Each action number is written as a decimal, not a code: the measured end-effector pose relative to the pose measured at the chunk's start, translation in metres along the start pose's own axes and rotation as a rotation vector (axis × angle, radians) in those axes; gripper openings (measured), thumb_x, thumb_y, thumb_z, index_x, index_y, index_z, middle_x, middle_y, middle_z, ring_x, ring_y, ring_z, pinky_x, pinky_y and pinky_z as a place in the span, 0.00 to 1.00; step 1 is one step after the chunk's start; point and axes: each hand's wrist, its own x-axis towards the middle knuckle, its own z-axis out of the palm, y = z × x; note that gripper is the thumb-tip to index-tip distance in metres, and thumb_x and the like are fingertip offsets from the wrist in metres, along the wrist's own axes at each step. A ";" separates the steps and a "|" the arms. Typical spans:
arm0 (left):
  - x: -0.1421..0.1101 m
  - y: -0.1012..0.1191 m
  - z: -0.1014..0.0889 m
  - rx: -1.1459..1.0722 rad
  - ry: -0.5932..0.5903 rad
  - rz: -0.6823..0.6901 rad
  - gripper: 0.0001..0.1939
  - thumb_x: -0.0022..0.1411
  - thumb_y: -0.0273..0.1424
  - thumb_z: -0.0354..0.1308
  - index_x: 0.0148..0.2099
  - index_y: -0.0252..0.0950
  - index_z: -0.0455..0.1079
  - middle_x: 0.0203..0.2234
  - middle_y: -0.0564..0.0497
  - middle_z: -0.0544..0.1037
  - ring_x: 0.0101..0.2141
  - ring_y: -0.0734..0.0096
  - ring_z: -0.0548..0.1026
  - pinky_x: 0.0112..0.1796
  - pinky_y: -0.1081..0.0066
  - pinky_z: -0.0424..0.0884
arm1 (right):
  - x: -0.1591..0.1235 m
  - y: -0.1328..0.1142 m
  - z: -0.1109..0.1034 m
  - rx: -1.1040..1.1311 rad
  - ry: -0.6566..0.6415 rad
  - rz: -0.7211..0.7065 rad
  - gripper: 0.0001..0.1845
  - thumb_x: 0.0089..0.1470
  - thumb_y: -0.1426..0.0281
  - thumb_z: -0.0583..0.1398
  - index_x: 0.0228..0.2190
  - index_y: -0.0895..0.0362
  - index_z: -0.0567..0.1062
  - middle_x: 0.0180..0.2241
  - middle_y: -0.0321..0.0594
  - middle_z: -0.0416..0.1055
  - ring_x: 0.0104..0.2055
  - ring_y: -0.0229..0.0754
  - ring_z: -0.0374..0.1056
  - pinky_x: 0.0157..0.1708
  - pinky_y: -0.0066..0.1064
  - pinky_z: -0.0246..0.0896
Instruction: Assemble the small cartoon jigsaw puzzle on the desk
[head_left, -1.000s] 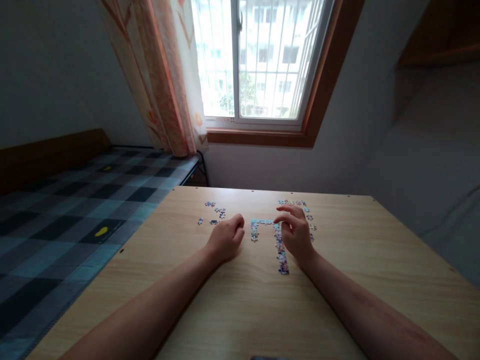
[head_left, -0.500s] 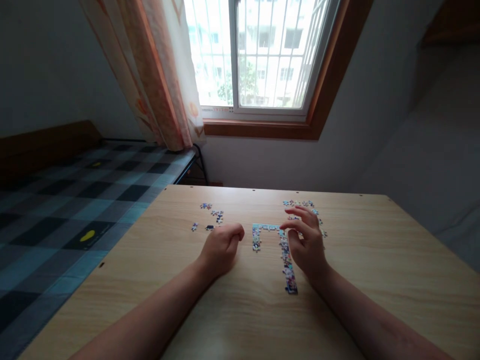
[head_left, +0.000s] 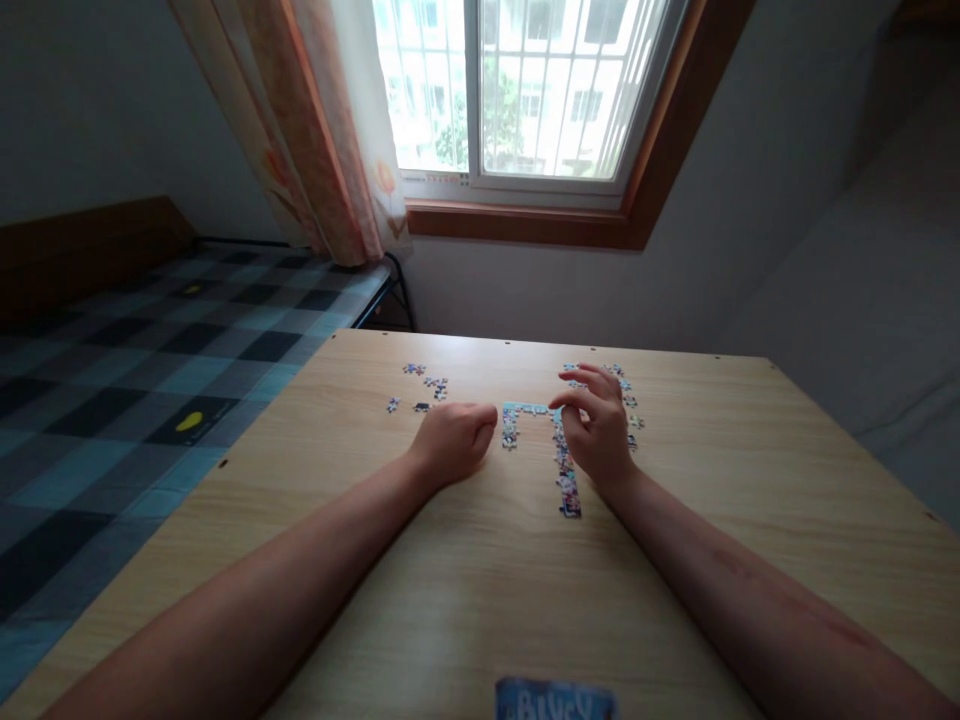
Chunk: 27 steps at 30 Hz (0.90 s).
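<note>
A partly joined jigsaw puzzle (head_left: 566, 470) lies on the wooden table, with a short left side, a top edge and a longer right strip. Over its upper right corner is my right hand (head_left: 598, 425), fingers apart and bent, the index fingertip at or just above the pieces. No piece shows in its grasp. My left hand (head_left: 456, 440) rests on the table left of the puzzle, closed with the thumb against the fingers; anything inside is hidden. Loose puzzle pieces (head_left: 436, 384) lie beyond the left hand. More loose pieces (head_left: 626, 384) lie beyond and right of the right hand, partly covered by it.
The light wooden tabletop (head_left: 450, 620) reaches toward a window (head_left: 547, 100). At the near edge of view, a blue box or card (head_left: 556, 700) with white lettering is partly cut off. A bed with a checked cover (head_left: 150, 400) stands left, below a curtain (head_left: 315, 130).
The view has tipped downward, bringing the blue lettered item into sight at the bottom. My left hand stays closed, a little nearer the puzzle. My right hand remains at the puzzle's upper right corner.
</note>
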 end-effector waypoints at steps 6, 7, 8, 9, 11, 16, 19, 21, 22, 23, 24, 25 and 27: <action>0.000 0.007 0.003 0.159 -0.053 -0.002 0.13 0.65 0.30 0.48 0.30 0.39 0.71 0.26 0.48 0.78 0.27 0.65 0.72 0.29 0.67 0.61 | 0.000 0.004 0.004 -0.031 0.006 0.042 0.15 0.52 0.79 0.56 0.23 0.50 0.78 0.41 0.39 0.78 0.55 0.51 0.66 0.59 0.55 0.57; 0.000 0.008 0.003 0.189 -0.058 -0.012 0.14 0.65 0.30 0.48 0.31 0.39 0.72 0.26 0.47 0.79 0.27 0.64 0.73 0.30 0.67 0.61 | 0.000 0.004 0.004 -0.036 0.009 0.051 0.15 0.52 0.79 0.56 0.24 0.51 0.78 0.41 0.40 0.78 0.55 0.52 0.65 0.59 0.54 0.57; 0.000 0.008 0.004 0.217 -0.062 -0.023 0.14 0.66 0.30 0.48 0.31 0.38 0.73 0.27 0.47 0.79 0.28 0.64 0.73 0.30 0.67 0.62 | 0.000 0.005 0.005 -0.044 0.013 0.061 0.15 0.52 0.79 0.56 0.24 0.51 0.78 0.40 0.40 0.78 0.54 0.52 0.66 0.59 0.54 0.57; 0.001 0.009 0.004 0.244 -0.069 -0.034 0.15 0.66 0.31 0.47 0.32 0.38 0.74 0.28 0.46 0.80 0.28 0.63 0.74 0.30 0.67 0.63 | 0.000 0.006 0.005 -0.056 0.015 0.075 0.14 0.51 0.79 0.56 0.25 0.51 0.78 0.40 0.41 0.78 0.54 0.52 0.66 0.58 0.53 0.57; 0.002 0.011 0.004 0.290 -0.093 -0.046 0.15 0.66 0.31 0.48 0.33 0.37 0.75 0.29 0.45 0.80 0.29 0.62 0.75 0.31 0.66 0.64 | 0.000 0.007 0.005 -0.088 0.012 0.104 0.14 0.51 0.79 0.56 0.27 0.52 0.79 0.40 0.42 0.78 0.52 0.52 0.66 0.58 0.52 0.56; 0.001 0.020 0.002 0.358 -0.166 -0.037 0.16 0.65 0.31 0.48 0.37 0.35 0.78 0.32 0.41 0.81 0.30 0.59 0.77 0.33 0.64 0.67 | -0.002 0.008 0.000 -0.142 -0.037 0.101 0.15 0.50 0.79 0.55 0.33 0.53 0.79 0.40 0.43 0.78 0.52 0.53 0.67 0.58 0.53 0.56; -0.002 0.024 0.000 0.385 -0.165 -0.029 0.16 0.66 0.31 0.48 0.39 0.34 0.78 0.33 0.40 0.81 0.31 0.58 0.78 0.34 0.64 0.68 | -0.010 0.009 -0.009 -0.188 -0.084 0.094 0.16 0.51 0.78 0.56 0.38 0.53 0.78 0.44 0.45 0.77 0.55 0.55 0.66 0.61 0.57 0.53; -0.004 0.025 0.000 0.389 -0.155 -0.032 0.16 0.65 0.31 0.48 0.39 0.34 0.78 0.33 0.39 0.81 0.31 0.57 0.78 0.34 0.63 0.68 | -0.019 0.010 -0.017 -0.237 -0.140 0.082 0.20 0.52 0.78 0.57 0.45 0.52 0.77 0.50 0.46 0.74 0.61 0.58 0.61 0.64 0.63 0.46; -0.004 0.025 0.000 0.387 -0.151 -0.035 0.16 0.65 0.31 0.48 0.38 0.34 0.78 0.33 0.39 0.81 0.31 0.57 0.78 0.34 0.62 0.68 | -0.023 0.010 -0.021 -0.260 -0.174 0.070 0.23 0.52 0.77 0.58 0.49 0.51 0.75 0.54 0.46 0.72 0.64 0.60 0.58 0.65 0.67 0.41; -0.004 0.024 0.000 0.384 -0.150 -0.037 0.16 0.65 0.31 0.47 0.38 0.34 0.78 0.33 0.39 0.81 0.31 0.56 0.78 0.34 0.62 0.68 | -0.026 0.010 -0.024 -0.279 -0.207 0.057 0.26 0.53 0.77 0.58 0.53 0.51 0.72 0.58 0.47 0.69 0.66 0.62 0.55 0.66 0.70 0.37; -0.004 0.024 0.001 0.379 -0.150 -0.036 0.16 0.65 0.31 0.47 0.38 0.34 0.78 0.33 0.39 0.81 0.32 0.56 0.78 0.34 0.62 0.68 | -0.029 0.009 -0.027 -0.293 -0.234 0.046 0.28 0.53 0.77 0.59 0.56 0.50 0.70 0.60 0.47 0.67 0.68 0.63 0.52 0.66 0.72 0.34; -0.004 0.024 0.001 0.374 -0.149 -0.035 0.16 0.64 0.31 0.47 0.38 0.34 0.78 0.33 0.39 0.81 0.32 0.56 0.78 0.34 0.62 0.68 | -0.032 0.009 -0.030 -0.303 -0.254 0.037 0.30 0.54 0.76 0.59 0.58 0.49 0.68 0.62 0.48 0.65 0.69 0.64 0.50 0.66 0.73 0.32; -0.003 0.023 0.002 0.361 -0.138 -0.039 0.16 0.64 0.31 0.47 0.37 0.35 0.78 0.33 0.40 0.81 0.32 0.56 0.78 0.34 0.62 0.67 | -0.034 0.009 -0.032 -0.315 -0.271 0.028 0.31 0.55 0.76 0.59 0.60 0.48 0.65 0.63 0.48 0.63 0.71 0.65 0.47 0.65 0.75 0.31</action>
